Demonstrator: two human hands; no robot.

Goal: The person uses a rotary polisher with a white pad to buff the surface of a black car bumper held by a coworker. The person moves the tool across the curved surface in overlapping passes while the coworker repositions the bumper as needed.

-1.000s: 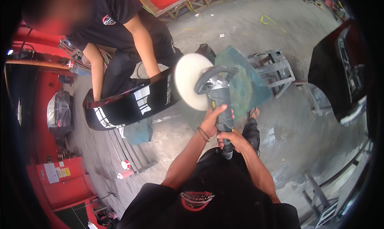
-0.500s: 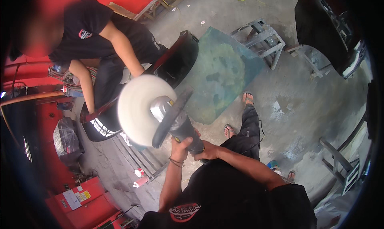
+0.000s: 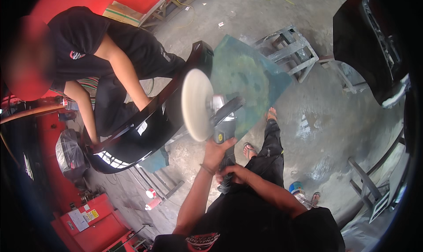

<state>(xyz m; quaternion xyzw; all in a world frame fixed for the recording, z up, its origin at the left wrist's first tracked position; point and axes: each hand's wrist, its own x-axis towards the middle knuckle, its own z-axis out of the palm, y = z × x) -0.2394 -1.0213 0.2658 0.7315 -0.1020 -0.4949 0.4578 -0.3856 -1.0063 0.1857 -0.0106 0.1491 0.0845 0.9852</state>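
Note:
A polisher (image 3: 225, 131) with a round off-white pad (image 3: 197, 104) is held up in front of me, its pad turned partly edge-on toward the left. My left hand (image 3: 217, 154) wraps around the polisher's body below its dark loop handle (image 3: 229, 110). Lower down, my right hand (image 3: 233, 174) grips the rear end. Just left of the pad, a glossy black car bumper (image 3: 150, 122) reflects white light patches. A co-worker (image 3: 83, 45) in black leans over it with both hands at its far side. A gap shows between pad and bumper.
A greenish stained board (image 3: 246, 80) lies on the concrete floor beyond the polisher. Grey stands (image 3: 293, 53) hold space at the far right, near another black car panel (image 3: 363, 40). Red and white bottles (image 3: 153, 203) lie by a low frame on the left. A blue can (image 3: 297, 188) stands near my feet.
The polisher has moved right, away from the bumper, and its pad has turned from nearly face-on to edge-on. More of the bumper shows. Both hands keep hold of the polisher.

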